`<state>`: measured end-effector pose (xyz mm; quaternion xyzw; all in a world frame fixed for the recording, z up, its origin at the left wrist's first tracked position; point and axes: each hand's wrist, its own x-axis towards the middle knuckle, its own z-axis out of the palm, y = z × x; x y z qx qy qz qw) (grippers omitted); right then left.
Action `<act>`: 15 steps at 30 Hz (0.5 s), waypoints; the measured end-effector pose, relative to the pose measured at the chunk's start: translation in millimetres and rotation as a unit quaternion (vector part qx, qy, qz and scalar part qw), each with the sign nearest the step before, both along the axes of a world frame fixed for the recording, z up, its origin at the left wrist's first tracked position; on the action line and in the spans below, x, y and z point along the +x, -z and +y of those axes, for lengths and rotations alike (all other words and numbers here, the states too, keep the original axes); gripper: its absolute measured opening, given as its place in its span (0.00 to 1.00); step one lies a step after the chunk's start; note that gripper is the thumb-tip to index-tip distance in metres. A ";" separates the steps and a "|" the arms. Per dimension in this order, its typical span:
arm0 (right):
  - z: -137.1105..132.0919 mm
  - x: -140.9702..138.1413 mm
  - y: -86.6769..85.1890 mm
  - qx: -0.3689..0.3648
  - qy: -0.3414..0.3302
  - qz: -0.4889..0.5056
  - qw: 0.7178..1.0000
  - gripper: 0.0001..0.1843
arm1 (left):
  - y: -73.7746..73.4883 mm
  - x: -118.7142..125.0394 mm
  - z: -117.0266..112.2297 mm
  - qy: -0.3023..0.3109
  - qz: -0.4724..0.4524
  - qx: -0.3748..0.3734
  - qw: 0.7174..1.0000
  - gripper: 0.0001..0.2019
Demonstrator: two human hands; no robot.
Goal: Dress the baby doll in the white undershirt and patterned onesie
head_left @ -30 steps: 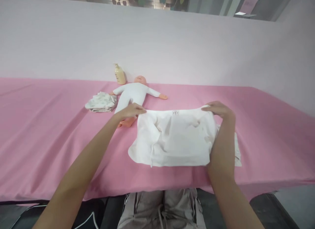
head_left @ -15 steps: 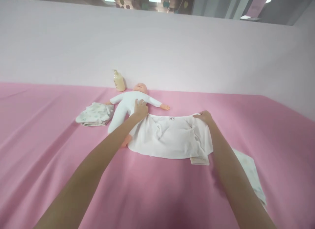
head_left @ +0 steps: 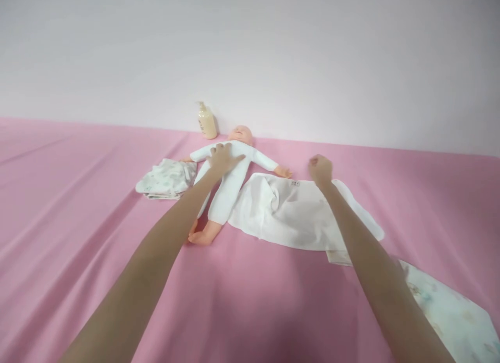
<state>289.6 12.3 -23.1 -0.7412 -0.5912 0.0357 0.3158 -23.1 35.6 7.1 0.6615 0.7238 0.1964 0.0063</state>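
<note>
A baby doll [head_left: 230, 190] in a white bodysuit lies on its back, head toward the wall and arms out to the sides. My left hand [head_left: 223, 158] is on or just over its chest, fingers spread. Beside the doll's legs, a white cloth garment [head_left: 300, 217] with a small label at its top edge lies spread out, creased near its left end. My right hand [head_left: 321, 169] is curled closed beyond the garment's top edge, with nothing visible in it. My right forearm crosses over the garment.
A folded patterned cloth [head_left: 167, 179] lies left of the doll. At the wall stands a cream pump bottle [head_left: 207, 122]. Another patterned cloth [head_left: 453, 311] lies at the lower right, and a small folded cloth [head_left: 338, 257] pokes out under the garment. Pink sheet [head_left: 250, 305] covers the surface.
Both hands have come off the white garment's top corners. My left hand has shifted onto the doll's chest; my right has lifted away and closed. The view has tilted down and turned left.
</note>
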 end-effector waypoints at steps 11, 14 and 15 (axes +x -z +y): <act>2.4 -227.5 0.3 -0.107 -0.207 0.655 0.719 0.11 | -6.3 -58.9 0.8 -0.055 -0.313 -0.098 0.943 0.44; -2.4 -213.9 -18.2 -0.074 -0.200 0.673 0.709 0.13 | -27.6 -56.1 -10.1 0.002 -0.344 -0.083 0.935 0.45; -6.0 -206.3 -26.4 -0.059 -0.211 0.679 0.701 0.13 | -36.2 -53.8 -15.7 0.027 -0.352 -0.078 0.932 0.43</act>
